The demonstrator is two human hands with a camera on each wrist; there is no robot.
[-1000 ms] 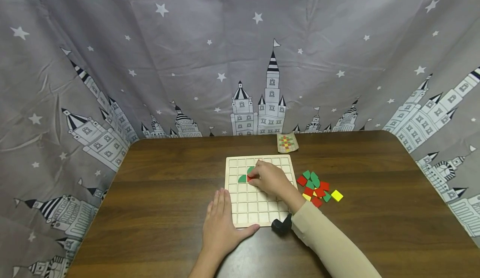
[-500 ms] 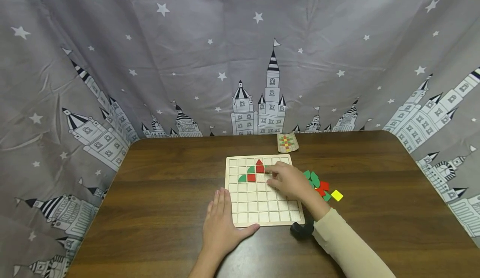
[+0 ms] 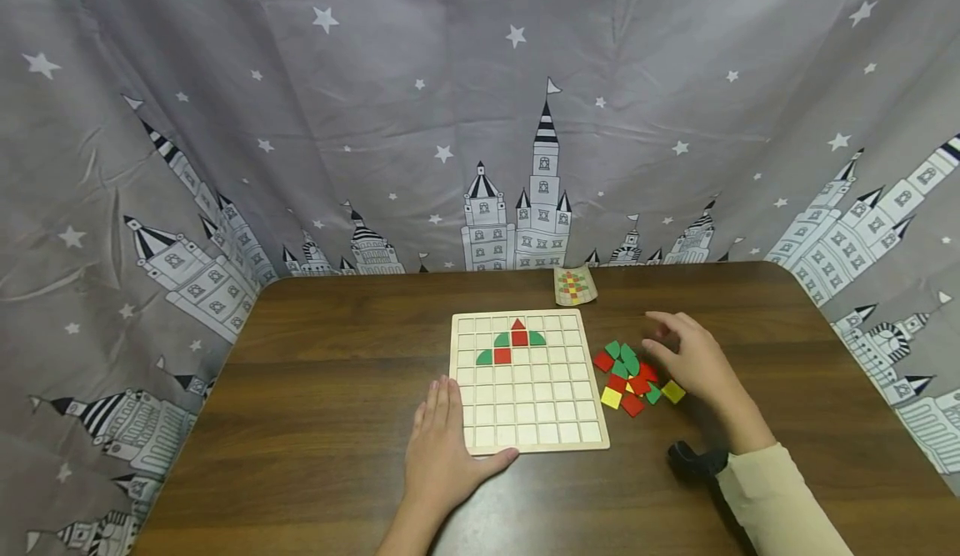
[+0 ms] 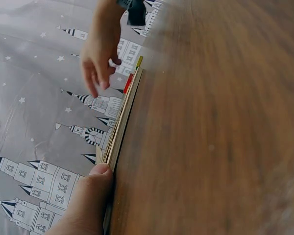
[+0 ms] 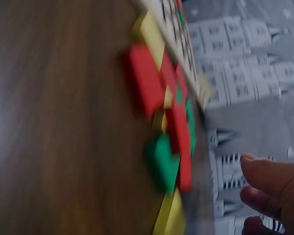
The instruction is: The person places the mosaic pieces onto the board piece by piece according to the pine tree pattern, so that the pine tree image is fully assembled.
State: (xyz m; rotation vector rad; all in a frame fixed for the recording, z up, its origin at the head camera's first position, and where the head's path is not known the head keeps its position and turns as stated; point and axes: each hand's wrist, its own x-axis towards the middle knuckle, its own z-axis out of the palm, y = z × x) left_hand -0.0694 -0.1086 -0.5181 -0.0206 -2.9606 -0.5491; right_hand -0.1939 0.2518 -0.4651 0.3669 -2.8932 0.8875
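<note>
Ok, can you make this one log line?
left hand: touching board | right hand: near loose tiles, holding nothing | placed tiles: red, green

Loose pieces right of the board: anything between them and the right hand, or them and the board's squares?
Nothing visible stands between the right hand and the loose pieces. Toward the board, only its rim lies before the squares; the left hand rests at the lower left corner, off that path.

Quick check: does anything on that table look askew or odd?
Mainly the small pattern card near the table's far edge: it looks curled instead of flat. The loose pieces right of the board lie jumbled together; no damage shows.
</note>
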